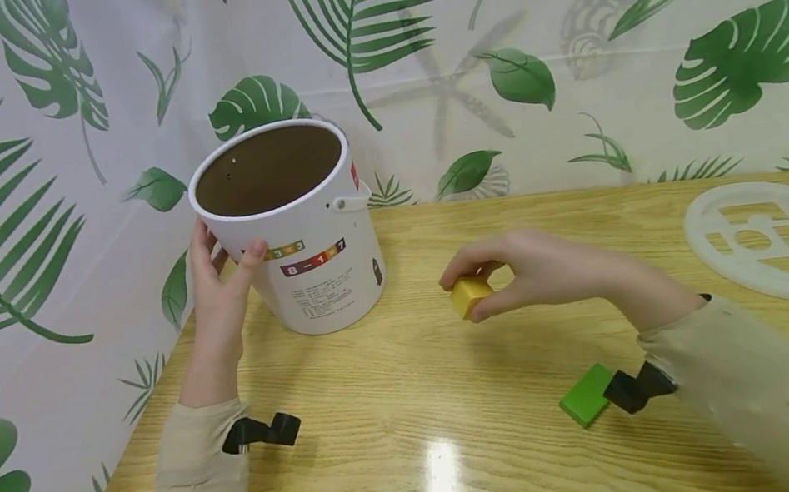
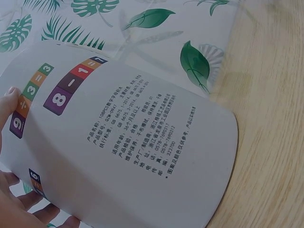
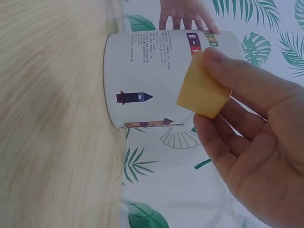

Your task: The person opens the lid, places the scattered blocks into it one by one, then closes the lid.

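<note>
A white bucket [image 1: 329,293] with printed sums and a dark inside stands on the left of the table, near the wall covering. My left hand [image 1: 219,304] holds its left side, thumb on the printed front and the other fingers round the side. To the right of the bucket, a yellow block [image 1: 472,297] is pinched between the thumb and fingers of my right hand [image 1: 544,265], apart from the bucket. The right wrist view shows this yellow block [image 3: 202,90] close up, with the bucket behind it.
A green block [image 1: 586,395] lies on the wooden table [image 1: 363,452] by my right wrist. At the far right is a white disc [image 1: 702,246] with cut-out shapes. A leaf-patterned sheet [image 1: 418,142] hangs behind and on the left.
</note>
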`<state>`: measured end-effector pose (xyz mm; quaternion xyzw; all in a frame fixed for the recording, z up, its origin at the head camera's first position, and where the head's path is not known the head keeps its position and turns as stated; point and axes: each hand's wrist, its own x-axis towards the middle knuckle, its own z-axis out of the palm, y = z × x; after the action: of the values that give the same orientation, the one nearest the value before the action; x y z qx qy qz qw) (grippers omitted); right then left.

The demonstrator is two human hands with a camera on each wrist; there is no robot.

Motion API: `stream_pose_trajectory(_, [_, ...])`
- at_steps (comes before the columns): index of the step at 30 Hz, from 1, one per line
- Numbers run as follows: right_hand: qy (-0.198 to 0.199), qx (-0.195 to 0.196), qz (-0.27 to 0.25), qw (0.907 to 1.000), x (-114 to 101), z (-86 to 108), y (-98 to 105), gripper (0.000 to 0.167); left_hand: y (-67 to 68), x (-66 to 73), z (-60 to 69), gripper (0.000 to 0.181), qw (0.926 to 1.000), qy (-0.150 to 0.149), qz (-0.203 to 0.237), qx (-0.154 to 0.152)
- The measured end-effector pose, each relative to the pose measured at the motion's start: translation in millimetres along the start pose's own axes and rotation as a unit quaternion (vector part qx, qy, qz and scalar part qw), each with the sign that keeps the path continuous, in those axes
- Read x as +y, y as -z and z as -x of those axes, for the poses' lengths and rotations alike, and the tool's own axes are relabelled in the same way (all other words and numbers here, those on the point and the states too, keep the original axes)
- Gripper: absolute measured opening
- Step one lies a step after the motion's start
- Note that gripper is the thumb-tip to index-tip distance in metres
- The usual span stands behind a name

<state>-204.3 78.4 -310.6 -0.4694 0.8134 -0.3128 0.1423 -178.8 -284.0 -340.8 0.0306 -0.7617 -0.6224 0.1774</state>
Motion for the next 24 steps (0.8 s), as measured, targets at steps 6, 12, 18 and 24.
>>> stream_pose_trajectory(6, [0.016,0.011,-0.018,0.9996,-6,-15.6,4,0.036,0.1,0.2,0.3,0.089,1.0000,0.000,0.002,0.000])
stream_pose_trajectory(12, [0.039,0.035,-0.036,0.9980,-10,-32.4,8,0.035,0.0,0.8,0.8,0.089,1.0000,-0.001,0.003,0.000])
stream_pose_trajectory(18, [0.050,0.069,-0.042,0.9954,-13,-44.9,13,0.037,0.4,-0.4,0.4,0.088,1.0000,-0.007,0.004,-0.001])
stream_pose_trajectory(24, [0.057,0.099,-0.030,0.9931,-17,-56.3,17,0.039,0.3,-0.8,0.3,0.088,0.9998,-0.016,0.013,-0.004])
